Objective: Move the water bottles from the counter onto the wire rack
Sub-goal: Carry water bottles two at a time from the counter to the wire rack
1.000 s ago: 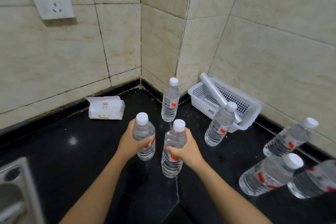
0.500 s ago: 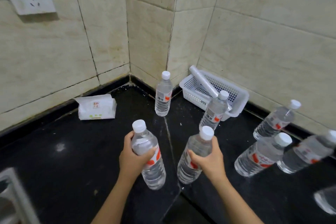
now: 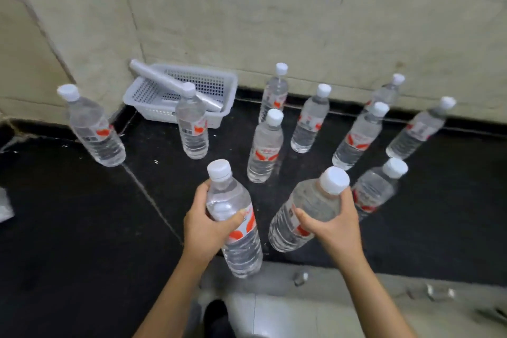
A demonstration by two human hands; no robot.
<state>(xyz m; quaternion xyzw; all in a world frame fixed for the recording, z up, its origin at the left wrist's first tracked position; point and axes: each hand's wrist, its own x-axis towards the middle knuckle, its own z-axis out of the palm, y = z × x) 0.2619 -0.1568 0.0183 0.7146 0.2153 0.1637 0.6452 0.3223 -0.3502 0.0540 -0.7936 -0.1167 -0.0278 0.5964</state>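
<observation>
My left hand (image 3: 204,223) grips a clear water bottle (image 3: 236,225) with a white cap and red label, lifted off the black counter (image 3: 68,228) near its front edge. My right hand (image 3: 333,223) grips a second bottle (image 3: 304,208) by its upper body, tilted to the right. Several more identical bottles stand on the counter behind: one at the far left (image 3: 93,129), one in front of the basket (image 3: 192,126), one in the middle (image 3: 264,148), and a cluster to the right (image 3: 359,137). No wire rack is in view.
A white perforated plastic basket (image 3: 219,82) holding a rolled plastic tube (image 3: 164,81) sits against the tiled wall at the back. The counter's front edge (image 3: 384,269) runs below my hands, with pale floor and a dark shoe (image 3: 218,315) beneath.
Both hands have carried their bottles back toward the counter's front edge. The view has swung right, bringing more standing bottles into sight and losing the wall socket and tissue pack.
</observation>
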